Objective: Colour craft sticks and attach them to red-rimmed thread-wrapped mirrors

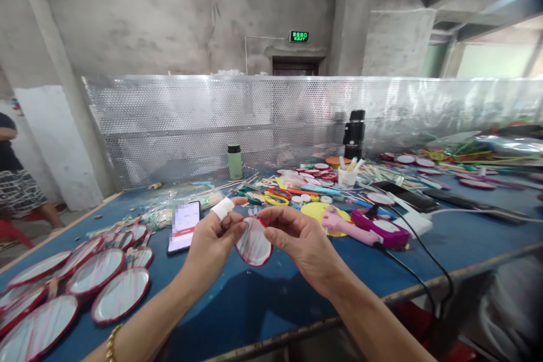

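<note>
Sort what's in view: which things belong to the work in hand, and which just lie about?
In hand: disc, pinched by left hand and right hand; other discs at left; likely the glue gun.
Lying about: phone, green flask, black flask, scissors.

A small craft workshop is shown: bare concrete walls [169, 5] and an exit sign [299, 37] are seen behind a long blue workbench [254, 300], on which red-rimmed discs [121, 294], a glue gun [348, 226] and scissors [275, 197] are scattered.
</note>
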`<action>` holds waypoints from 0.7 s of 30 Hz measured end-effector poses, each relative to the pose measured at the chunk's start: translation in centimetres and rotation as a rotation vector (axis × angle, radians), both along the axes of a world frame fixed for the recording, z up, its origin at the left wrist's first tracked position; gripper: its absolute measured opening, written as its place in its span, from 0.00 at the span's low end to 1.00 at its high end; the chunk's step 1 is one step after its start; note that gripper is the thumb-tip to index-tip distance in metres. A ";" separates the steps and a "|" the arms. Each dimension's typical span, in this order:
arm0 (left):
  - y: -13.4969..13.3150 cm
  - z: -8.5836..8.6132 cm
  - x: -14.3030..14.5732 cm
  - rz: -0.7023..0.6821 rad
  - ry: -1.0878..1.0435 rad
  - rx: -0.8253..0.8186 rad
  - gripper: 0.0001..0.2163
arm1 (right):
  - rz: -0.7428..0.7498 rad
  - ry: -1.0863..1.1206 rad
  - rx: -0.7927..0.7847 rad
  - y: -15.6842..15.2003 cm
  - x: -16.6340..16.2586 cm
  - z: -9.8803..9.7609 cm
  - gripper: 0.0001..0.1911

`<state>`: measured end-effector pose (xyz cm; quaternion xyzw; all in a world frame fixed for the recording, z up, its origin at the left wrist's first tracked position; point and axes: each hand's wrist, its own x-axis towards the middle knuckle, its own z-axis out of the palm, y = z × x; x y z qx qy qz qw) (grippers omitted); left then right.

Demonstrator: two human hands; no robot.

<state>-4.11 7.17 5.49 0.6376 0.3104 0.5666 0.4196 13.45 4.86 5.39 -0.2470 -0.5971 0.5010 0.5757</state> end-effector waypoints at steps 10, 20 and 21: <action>-0.1 -0.1 0.0 0.000 -0.013 -0.012 0.24 | -0.037 -0.028 0.021 -0.2 0.2 0.1 0.13; 0.1 -0.3 0.1 0.026 -0.010 0.028 0.18 | -0.078 -0.019 0.016 -0.3 0.0 -0.2 0.13; 0.1 -0.3 0.1 0.029 -0.009 0.028 0.18 | -0.087 -0.015 0.012 -0.2 0.0 -0.3 0.13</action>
